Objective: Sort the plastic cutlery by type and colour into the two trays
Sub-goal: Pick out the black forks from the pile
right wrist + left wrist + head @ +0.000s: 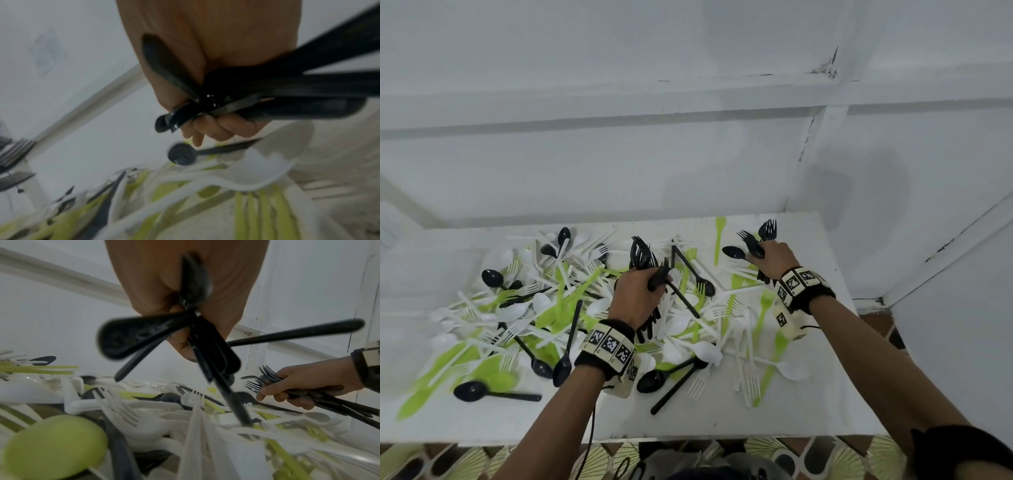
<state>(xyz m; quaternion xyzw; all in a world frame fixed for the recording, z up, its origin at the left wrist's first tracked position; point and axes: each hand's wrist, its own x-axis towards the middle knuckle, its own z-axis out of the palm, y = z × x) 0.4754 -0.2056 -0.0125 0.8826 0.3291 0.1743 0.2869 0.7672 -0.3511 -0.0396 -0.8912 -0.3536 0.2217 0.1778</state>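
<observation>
The two forearms reach in from the near edge, each wearing a black wristband [608, 349] faced with cream tiles printed in black-and-white square codes; no readable words show on them. Beyond lies the white counter [774, 414], matte and scuffed, set against a white panelled wall [688, 137]. Across it sprawls a loose pile of plastic cutlery [571, 308] in three colours, glossy black, white and lime green: forks and round-bowled spoons tangled too thickly to count, though about eight black spoons show clearly. No trays are in view. The left hand [637, 294], over the middle of the pile, has its fingers clamped round a bunch of black forks [645, 255], tines fanning upward and handles jutting below the palm; the left wrist view shows several flat, tapered handles crossing. The right hand [774, 258], toward the far right of the counter, has its fingers wrapped round a second bunch of black forks [758, 236], with two tine clusters showing. A black spoon [734, 253] lies just beside its knuckles.
</observation>
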